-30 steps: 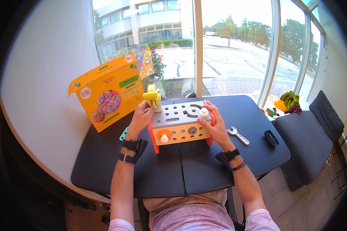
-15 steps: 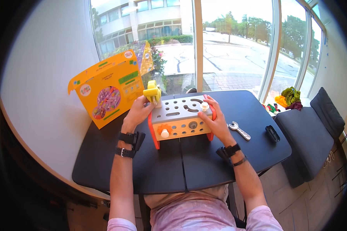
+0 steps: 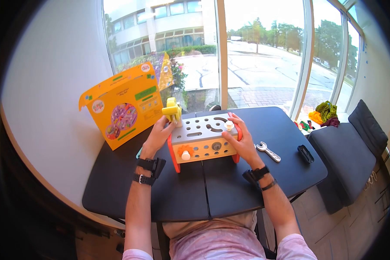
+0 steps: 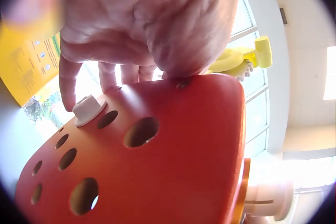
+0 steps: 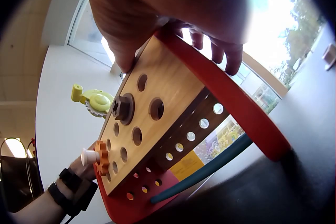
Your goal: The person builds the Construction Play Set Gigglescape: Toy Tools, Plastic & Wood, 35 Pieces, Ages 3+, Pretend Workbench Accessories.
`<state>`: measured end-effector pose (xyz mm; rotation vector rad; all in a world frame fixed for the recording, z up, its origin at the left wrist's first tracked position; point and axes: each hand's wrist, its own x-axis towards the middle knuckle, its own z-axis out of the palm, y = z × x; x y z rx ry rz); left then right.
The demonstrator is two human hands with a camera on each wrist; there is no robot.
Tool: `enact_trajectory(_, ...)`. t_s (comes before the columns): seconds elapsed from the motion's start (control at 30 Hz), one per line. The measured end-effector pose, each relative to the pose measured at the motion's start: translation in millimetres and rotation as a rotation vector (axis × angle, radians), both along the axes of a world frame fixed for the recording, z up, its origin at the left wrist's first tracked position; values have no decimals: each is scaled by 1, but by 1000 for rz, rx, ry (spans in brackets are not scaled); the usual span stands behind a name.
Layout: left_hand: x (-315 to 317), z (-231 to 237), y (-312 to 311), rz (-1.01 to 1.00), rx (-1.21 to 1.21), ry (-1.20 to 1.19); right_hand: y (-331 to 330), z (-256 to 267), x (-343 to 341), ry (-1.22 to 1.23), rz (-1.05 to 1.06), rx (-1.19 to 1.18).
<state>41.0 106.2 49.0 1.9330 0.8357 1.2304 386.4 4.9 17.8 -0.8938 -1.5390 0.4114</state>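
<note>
A toy workbench [image 3: 203,133] with a grey slotted top, wooden front and red end panels stands on the black table. My left hand [image 3: 158,135] holds its left end, thumb at the top edge and fingers reaching past the red panel [image 4: 178,145], near a white nut [image 4: 88,109]. Just beyond those fingers, a yellow toy saw [image 3: 172,109] with a toothed disc stands at the top's left end. My right hand [image 3: 243,139] grips the right end, thumb on the front edge, fingers over the red side. A white bolt [image 3: 229,125] sits beside it. An orange gear [image 5: 102,158] and grey bolt [image 5: 123,108] are on the front.
A white toy wrench [image 3: 268,151] and a small black case [image 3: 305,154] lie at the right of the table [image 3: 229,186]. Back left stands an orange printed box [image 3: 121,108]. A dark chair [image 3: 344,151] is at the right, with windows behind.
Both hands stay on the ends of the toy workbench, with hardly any motion. The head view dips and shifts slightly; the saw, wrench and case stay in place.
</note>
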Motion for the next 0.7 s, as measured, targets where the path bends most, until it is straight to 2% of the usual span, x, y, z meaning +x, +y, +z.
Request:
enact_trajectory(0.07, 0, -5, 1, -59, -48, -68, 0, 0, 1, 3, 1, -8)
enact_trajectory(0.27, 5, -5, -22, -62, -165, -159, 1, 2, 0, 1, 14, 3)
enact_trajectory(0.7, 7, -21, -24, -23, -77, -166, -2, 5, 0, -33, -2, -1)
